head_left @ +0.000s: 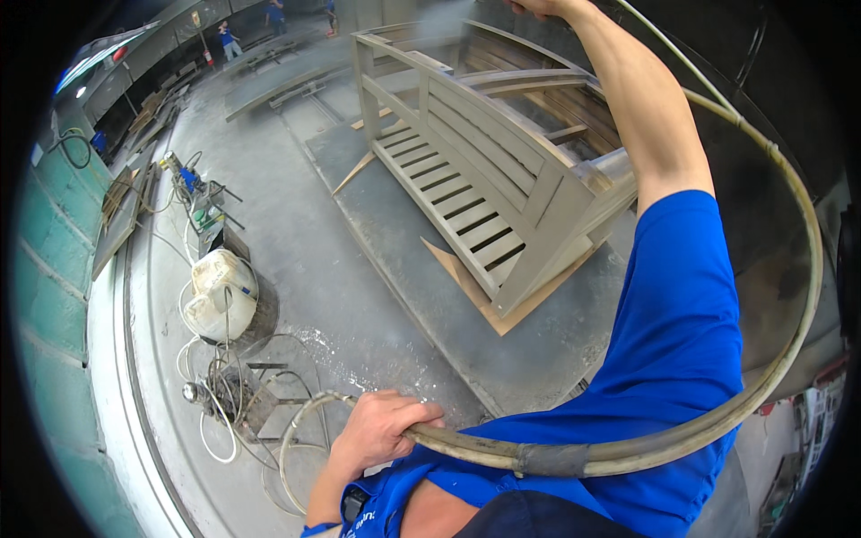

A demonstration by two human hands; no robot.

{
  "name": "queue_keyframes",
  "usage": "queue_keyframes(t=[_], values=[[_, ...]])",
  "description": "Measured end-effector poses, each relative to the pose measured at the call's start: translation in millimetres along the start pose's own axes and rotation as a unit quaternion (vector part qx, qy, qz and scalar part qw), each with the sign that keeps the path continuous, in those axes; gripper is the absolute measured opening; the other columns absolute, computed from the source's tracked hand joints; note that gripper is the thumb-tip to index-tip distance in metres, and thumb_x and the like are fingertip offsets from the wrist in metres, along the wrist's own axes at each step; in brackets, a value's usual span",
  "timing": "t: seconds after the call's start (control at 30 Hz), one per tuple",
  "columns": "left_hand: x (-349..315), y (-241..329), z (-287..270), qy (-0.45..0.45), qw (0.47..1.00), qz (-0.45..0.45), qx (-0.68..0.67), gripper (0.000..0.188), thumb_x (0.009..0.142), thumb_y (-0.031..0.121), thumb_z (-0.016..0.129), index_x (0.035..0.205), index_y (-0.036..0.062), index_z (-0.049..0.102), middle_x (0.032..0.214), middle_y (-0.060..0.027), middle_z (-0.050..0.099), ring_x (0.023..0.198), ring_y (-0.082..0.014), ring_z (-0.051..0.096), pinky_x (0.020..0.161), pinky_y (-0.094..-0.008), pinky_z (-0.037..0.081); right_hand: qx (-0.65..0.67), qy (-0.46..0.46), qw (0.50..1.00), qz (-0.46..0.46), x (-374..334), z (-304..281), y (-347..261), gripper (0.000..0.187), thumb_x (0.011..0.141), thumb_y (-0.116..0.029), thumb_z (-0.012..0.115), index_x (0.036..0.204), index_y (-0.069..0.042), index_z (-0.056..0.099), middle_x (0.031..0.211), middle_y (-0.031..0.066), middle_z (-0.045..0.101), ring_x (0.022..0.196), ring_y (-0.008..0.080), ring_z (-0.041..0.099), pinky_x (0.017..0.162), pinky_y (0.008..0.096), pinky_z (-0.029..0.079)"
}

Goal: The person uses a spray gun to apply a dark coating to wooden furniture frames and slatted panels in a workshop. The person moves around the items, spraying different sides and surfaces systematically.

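Your left hand (381,430) closes around a thick grey hose (574,455) low in the frame, just in front of your chest. From that fist the hose runs to your right, past a dark taped joint, then bends up in a wide arc along the right side and curves back toward the top, where your right arm reaches. Your right hand (538,7) sits at the upper edge, mostly cut off; whether it grips anything cannot be told. Under that arm stands a grey slatted bench (466,179) on brown board (475,296) over a dark mat, its long axis running from upper left to lower right, backrest on the right. To your left, a white canister (220,291) stands among coiled lines on the dusty floor (296,260).
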State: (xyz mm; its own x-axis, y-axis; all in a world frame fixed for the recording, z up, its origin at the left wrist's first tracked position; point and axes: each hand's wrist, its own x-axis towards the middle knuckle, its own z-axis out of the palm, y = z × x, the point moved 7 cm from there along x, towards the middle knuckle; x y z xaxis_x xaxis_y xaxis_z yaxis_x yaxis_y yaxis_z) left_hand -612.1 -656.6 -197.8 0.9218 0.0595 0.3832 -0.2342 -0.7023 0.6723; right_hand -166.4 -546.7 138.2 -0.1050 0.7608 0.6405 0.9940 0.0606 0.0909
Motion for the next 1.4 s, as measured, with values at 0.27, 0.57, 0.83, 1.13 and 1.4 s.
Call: queue_keyframes(t=[0.27,0.57,0.83,1.13,1.4], values=[[29.3,86.9,94.9,-0.018,1.000,0.000,-0.006,0.028,0.076,0.013,0.080,0.104,0.0147,0.072,0.078,-0.0027,0.072,0.068,-0.0276,0.067,0.063,-0.0398,0.051,0.101,-0.166,0.965,0.178,-134.2,-142.3,-39.9,0.050,0.095,-0.015,0.073,0.145,-0.020,0.066,0.074,0.0014,0.066,0.059,0.0088,0.055,0.050,0.0271,0.043],[94.0,153.3,163.3,-0.085,0.989,0.099,-0.075,0.025,0.083,0.018,0.082,0.105,0.0124,0.072,0.081,-0.0057,0.074,0.068,-0.0296,0.067,0.062,-0.0407,0.051,0.082,-0.252,0.939,0.219,-278.4,-300.1,-95.8,0.057,0.086,-0.008,0.079,0.142,-0.006,0.066,0.077,0.0052,0.071,0.056,0.0074,0.058,0.050,0.0249,0.046],[107.1,181.3,176.7,-0.085,0.984,0.125,-0.089,0.022,0.083,0.018,0.085,0.101,0.0101,0.075,0.074,-0.0069,0.070,0.063,-0.0286,0.064,0.058,-0.0406,0.049,0.054,-0.272,0.958,0.074,-322.2,-332.5,-127.6,0.060,0.082,0.000,0.081,0.141,0.001,0.065,0.110,0.0101,0.077,0.085,0.0128,0.069,0.074,0.0264,0.054],[96.3,196.5,181.5,-0.065,0.994,0.080,-0.048,0.015,0.086,0.020,0.083,0.094,0.0116,0.074,0.067,-0.0061,0.067,0.059,-0.0285,0.065,0.057,-0.0382,0.050,0.103,-0.224,0.929,0.277,-351.1,-319.9,-70.0,0.055,0.099,-0.017,0.064,0.152,-0.009,0.054,0.077,0.0033,0.068,0.064,0.0106,0.062,0.047,0.0282,0.050],[75.2,200.7,181.1,-0.035,0.998,0.049,-0.013,0.015,0.086,0.022,0.083,0.092,0.0118,0.073,0.070,-0.0054,0.070,0.060,-0.0258,0.067,0.058,-0.0371,0.049,0.040,-0.069,0.889,0.452,-380.2,-342.2,71.0,0.015,0.093,-0.015,0.066,0.102,-0.004,0.068,0.075,0.0060,0.068,0.060,0.0150,0.066,0.046,0.0323,0.050]])
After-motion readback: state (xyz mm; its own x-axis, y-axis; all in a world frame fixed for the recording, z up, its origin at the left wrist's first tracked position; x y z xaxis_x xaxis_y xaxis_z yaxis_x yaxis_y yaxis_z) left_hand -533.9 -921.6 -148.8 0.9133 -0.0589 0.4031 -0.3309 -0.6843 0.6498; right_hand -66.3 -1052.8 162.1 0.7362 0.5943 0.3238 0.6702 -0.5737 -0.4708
